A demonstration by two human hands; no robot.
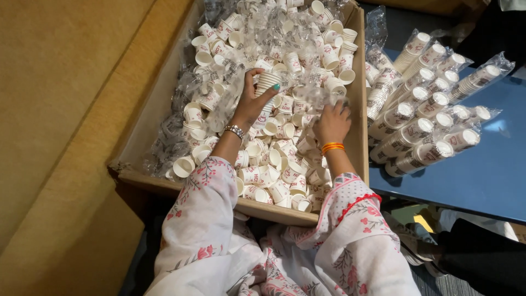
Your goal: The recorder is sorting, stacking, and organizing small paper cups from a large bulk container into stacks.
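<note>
Down in the cardboard box [143,131], the left hand [253,104] is closed around a short stack of small paper cups [267,83], held just above the loose paper cups [274,164] that fill the box. Beside it, the right hand [331,123] reaches into the heap with its fingers curled among cups and clear plastic wrap [315,96]; whether it grips anything cannot be told. Right of the box, wrapped sleeves of cups [422,129] lie on a blue worktop [482,181].
</note>
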